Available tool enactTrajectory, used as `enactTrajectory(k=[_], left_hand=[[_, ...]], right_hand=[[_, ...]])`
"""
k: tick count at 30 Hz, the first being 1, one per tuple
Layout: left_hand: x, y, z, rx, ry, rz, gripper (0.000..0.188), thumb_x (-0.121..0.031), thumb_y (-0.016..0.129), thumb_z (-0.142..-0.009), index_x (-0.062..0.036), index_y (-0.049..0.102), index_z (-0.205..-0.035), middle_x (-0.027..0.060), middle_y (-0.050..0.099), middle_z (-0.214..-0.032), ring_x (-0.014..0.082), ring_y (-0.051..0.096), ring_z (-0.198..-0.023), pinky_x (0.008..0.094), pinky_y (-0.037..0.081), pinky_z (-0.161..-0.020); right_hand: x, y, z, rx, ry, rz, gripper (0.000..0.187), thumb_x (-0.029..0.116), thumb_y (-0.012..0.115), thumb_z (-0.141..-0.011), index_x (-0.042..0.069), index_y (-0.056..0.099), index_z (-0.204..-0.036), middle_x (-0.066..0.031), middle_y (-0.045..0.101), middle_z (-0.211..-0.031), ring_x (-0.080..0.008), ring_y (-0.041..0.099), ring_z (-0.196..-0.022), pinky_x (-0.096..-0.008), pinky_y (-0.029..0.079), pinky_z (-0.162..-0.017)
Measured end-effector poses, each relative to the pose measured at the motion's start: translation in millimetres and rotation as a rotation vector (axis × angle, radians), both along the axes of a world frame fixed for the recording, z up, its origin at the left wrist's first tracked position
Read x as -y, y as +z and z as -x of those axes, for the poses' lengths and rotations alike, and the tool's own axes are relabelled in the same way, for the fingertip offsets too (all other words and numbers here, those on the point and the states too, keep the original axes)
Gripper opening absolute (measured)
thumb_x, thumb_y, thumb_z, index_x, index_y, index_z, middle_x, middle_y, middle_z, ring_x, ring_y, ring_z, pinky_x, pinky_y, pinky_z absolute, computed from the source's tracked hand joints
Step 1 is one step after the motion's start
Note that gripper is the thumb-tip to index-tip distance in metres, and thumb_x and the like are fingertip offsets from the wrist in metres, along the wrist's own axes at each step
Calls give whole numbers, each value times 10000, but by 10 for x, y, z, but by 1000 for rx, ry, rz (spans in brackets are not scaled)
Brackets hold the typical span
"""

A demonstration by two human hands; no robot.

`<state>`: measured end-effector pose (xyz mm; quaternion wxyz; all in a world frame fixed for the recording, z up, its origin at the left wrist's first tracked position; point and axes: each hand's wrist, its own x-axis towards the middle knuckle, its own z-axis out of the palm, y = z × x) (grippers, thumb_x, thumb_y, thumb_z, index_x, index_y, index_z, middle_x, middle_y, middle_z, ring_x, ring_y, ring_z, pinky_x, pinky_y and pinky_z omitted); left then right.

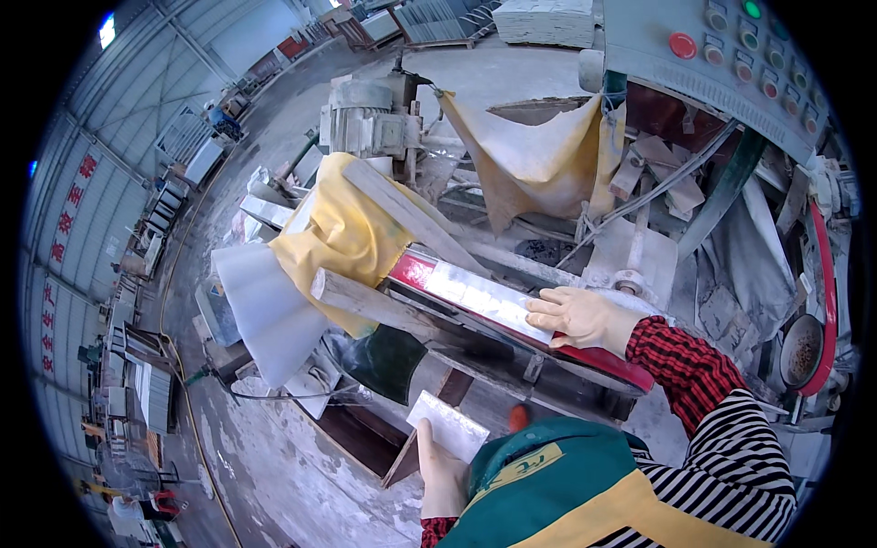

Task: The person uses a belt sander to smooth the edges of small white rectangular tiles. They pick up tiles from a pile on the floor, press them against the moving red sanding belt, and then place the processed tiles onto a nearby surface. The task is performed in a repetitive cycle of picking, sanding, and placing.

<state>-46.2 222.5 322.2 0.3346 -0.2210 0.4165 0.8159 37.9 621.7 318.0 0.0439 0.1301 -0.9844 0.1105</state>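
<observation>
Steadying the pale strip [475,292] on the red belt [607,363] wants light pressure from the flat, ungripping right hand [587,316], the left hand [443,473] grasping a tile [449,424] nearside of the belt.

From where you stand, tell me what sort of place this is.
A factory workshop, probably for cutting or polishing stone or tile. The control panel full of round buttons, the bulky motor and the stack of pale slabs suggest it.
</observation>
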Motion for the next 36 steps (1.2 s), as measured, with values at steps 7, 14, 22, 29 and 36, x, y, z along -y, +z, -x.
enactTrajectory(k=[7, 14, 22, 29, 36], left_hand=[[-32, 43, -26, 11, -5, 0, 614, -496, 541, -1126, -97, 515, -1592, 153, 611, -1551, 361, 575, -1416, 584, 406, -1219], [-110, 173, -48, 39, 62, -15, 523, -426, 579, -1123, -54, 580, -1490, 184, 708, -1340, 356, 682, -1221, 532, 540, -1094], [-122, 113, -14, 41, 42, -20, 545, -441, 591, -1113, -69, 567, -1510, 177, 694, -1362, 352, 674, -1228, 527, 540, -1093], [-141, 129, -29, 9, -51, 22, 623, -516, 574, -1105, -96, 546, -1564, 153, 630, -1514, 358, 591, -1382, 552, 439, -1186], [-143, 56, -6, 11, -54, 8, 605, -504, 574, -1104, -97, 552, -1551, 153, 651, -1473, 354, 611, -1353, 552, 456, -1167]], right_hand=[[-18, -15, -72, -5, -8, 1, 696, 424, 797, -925, 100, 596, -1507, -130, 542, -1599, -376, 536, -1386, -483, 441, -1187], [-28, -37, -118, 31, -20, -1, 689, 448, 785, -937, 125, 595, -1516, -115, 539, -1614, -385, 515, -1430, -490, 430, -1203], [-84, -158, -161, -10, -8, 14, 678, 461, 777, -938, 141, 605, -1510, -117, 548, -1615, -408, 526, -1428, -500, 433, -1203], [-169, -275, -140, -17, 44, 61, 730, 455, 790, -876, 133, 617, -1508, -125, 549, -1626, -414, 539, -1412, -501, 445, -1182], [-186, -296, -195, -85, 38, 27, 685, 446, 771, -892, 127, 638, -1483, -125, 570, -1601, -394, 565, -1372, -494, 460, -1154]])
